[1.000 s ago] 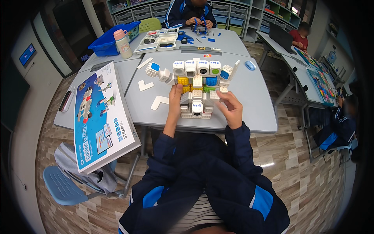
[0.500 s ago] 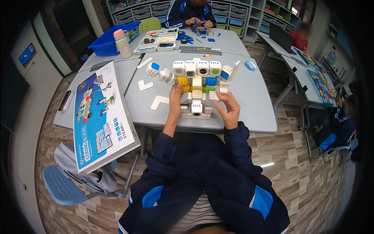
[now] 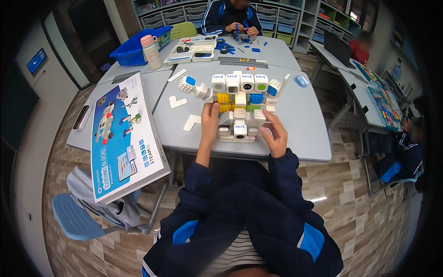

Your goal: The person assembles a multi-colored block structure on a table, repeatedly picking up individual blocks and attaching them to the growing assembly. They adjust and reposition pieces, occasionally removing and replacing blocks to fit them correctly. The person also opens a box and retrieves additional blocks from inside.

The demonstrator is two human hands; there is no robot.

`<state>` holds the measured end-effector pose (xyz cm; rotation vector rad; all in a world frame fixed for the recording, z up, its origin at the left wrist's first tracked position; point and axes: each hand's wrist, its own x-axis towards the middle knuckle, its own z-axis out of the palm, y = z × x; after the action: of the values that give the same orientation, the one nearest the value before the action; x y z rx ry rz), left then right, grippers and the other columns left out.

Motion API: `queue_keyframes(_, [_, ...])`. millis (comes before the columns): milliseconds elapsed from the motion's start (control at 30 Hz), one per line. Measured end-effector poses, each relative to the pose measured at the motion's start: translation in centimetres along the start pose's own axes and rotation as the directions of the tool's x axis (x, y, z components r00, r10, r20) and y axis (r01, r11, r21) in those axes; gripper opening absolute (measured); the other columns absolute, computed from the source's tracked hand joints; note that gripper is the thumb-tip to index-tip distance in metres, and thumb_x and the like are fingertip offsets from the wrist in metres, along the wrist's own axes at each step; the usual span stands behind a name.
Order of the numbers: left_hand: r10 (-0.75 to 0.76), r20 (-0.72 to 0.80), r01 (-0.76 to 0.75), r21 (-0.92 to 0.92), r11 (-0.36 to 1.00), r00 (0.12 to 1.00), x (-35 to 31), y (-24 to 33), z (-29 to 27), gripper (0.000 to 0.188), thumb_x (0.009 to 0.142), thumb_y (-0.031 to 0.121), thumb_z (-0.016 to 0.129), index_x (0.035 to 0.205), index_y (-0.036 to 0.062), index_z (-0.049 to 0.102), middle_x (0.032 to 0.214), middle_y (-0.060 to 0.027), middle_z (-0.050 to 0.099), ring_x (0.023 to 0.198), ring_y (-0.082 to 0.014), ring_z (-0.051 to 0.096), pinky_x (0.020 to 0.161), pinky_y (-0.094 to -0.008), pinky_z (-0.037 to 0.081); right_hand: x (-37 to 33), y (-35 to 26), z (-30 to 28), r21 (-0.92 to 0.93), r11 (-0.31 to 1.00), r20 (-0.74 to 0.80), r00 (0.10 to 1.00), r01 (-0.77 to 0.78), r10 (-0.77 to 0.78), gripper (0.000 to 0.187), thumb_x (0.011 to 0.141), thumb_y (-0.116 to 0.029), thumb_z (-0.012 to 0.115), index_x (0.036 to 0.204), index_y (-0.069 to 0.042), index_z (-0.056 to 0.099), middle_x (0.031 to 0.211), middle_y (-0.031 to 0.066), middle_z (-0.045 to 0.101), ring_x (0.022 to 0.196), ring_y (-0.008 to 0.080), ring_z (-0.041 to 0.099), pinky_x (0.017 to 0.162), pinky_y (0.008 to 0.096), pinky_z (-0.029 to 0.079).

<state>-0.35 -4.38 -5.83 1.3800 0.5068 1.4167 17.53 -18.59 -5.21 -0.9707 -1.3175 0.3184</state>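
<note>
A robot figure built of white coding blocks stands on the grey table in front of me, with yellow, blue and green pieces in its middle and an arm out to each side. My left hand grips its left side, thumb toward me; the other fingers are partly hidden. At the figure's lower right, my right hand has its fingers curved and apart, the index fingertip at the white block there. Whether that fingertip presses on it I cannot tell. Loose white L-shaped pieces and a flat white bar lie left of the figure.
A large blue-and-white kit box overhangs the table's left edge. Farther back stand a pink-topped bottle, a blue bin and a white parts tray. A blue oval object lies at right. Across the table, a person handles a blue model.
The whole view has shifted slightly, moving the scene a little to the right. My right hand's fingers have drawn slightly away from the figure; my left hand stays on it.
</note>
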Motion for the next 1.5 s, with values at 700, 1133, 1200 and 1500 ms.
queue_keyframes(700, [-0.036,0.026,0.04,-0.197,0.98,0.999,1.7,5.6,-2.9,0.059,0.099,0.029,0.07,0.144,-0.0031,0.048,0.135,-0.0153,0.061,0.125,-0.0202,0.058,0.108,-0.0345,0.045,-0.5,0.4,-0.2,-0.008,0.999,-0.006,0.999,-0.035,0.035,0.055,0.094,-0.011,0.066,0.147,-0.002,0.053,0.131,0.0138,0.062,0.111,0.0199,0.061,0.093,0.0318,0.05])
queue_keyframes(1133, [-0.035,0.066,0.044,-0.151,0.988,0.997,2.1,3.3,-2.8,0.051,0.097,0.027,0.074,0.135,-0.0029,0.057,0.125,-0.0102,0.066,0.116,-0.0163,0.062,0.104,-0.0321,0.046,4.8,-0.3,-2.4,-0.282,0.959,-0.212,0.974,0.012,-0.074,0.072,0.086,-0.021,0.081,0.146,0.001,0.048,0.132,0.0134,0.06,0.122,0.0205,0.057,0.101,0.0362,0.046])
queue_keyframes(1200, [-0.015,0.054,0.021,-0.121,0.992,0.998,2.1,3.2,-2.8,0.051,0.097,0.027,0.073,0.135,-0.0034,0.057,0.122,-0.0097,0.067,0.114,-0.0163,0.063,0.103,-0.0317,0.047,7.2,0.0,-2.8,-0.028,0.993,0.014,0.994,-0.112,0.113,0.07,0.085,-0.02,0.082,0.143,0.001,0.05,0.133,0.0125,0.061,0.122,0.0197,0.058,0.102,0.035,0.046])
queue_keyframes(1500, [0.133,-0.147,-0.157,-0.164,0.974,0.98,1.2,2.0,-0.2,0.041,0.099,0.018,0.071,0.13,-0.006,0.059,0.115,-0.011,0.068,0.103,-0.0153,0.066,0.09,-0.0298,0.055,8.9,0.6,-1.9,0.203,0.906,0.222,0.919,-0.372,0.327,0.052,0.079,-0.023,0.086,0.121,0.001,0.067,0.111,0.0093,0.072,0.101,0.0147,0.068,0.094,0.0293,0.051])
